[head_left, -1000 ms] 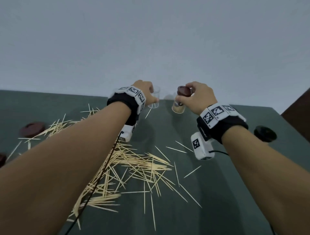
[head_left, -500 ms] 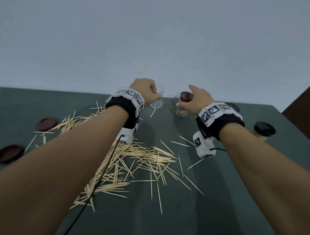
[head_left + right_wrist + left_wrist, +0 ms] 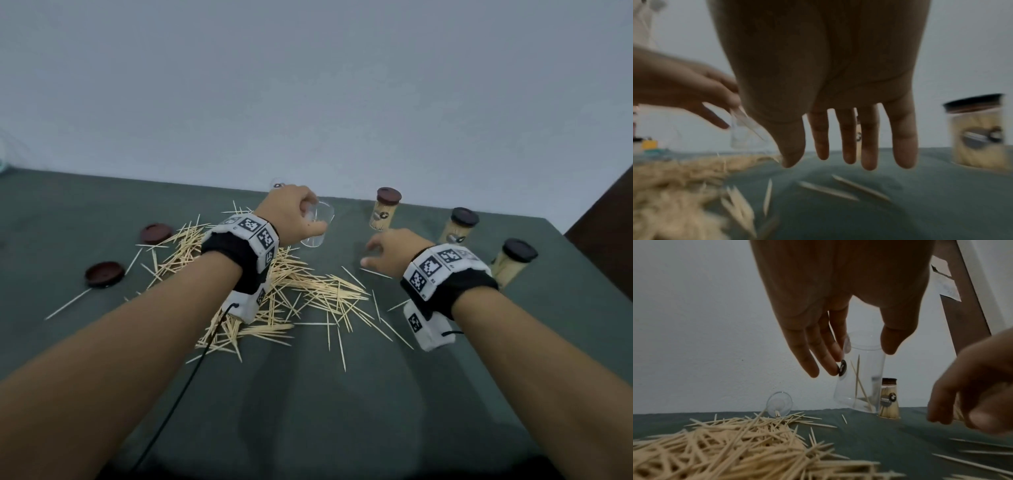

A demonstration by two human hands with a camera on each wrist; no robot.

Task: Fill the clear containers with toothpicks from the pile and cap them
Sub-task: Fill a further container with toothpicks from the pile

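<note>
My left hand (image 3: 313, 221) grips a clear container (image 3: 317, 228) just above the green table, beyond the toothpick pile (image 3: 274, 294). In the left wrist view the fingers and thumb hold the container (image 3: 859, 382) near its rim, tilted, with a few toothpicks inside. My right hand (image 3: 376, 255) hovers low over the table to its right, fingers spread and straight, holding nothing; the right wrist view shows the fingers (image 3: 847, 138) hanging over loose toothpicks. A capped, filled container (image 3: 386, 212) stands free beyond the right hand.
Two more capped, filled containers (image 3: 459, 228) (image 3: 512, 262) stand at the right. A second clear container (image 3: 779, 406) lies on its side behind the pile. Two loose brown caps (image 3: 156, 233) (image 3: 104, 274) lie at the left. The table's right edge is near.
My right hand let go of the brown-capped container and drew back toward me, opening. My left hand kept its hold on the clear container and brought it slightly nearer.
</note>
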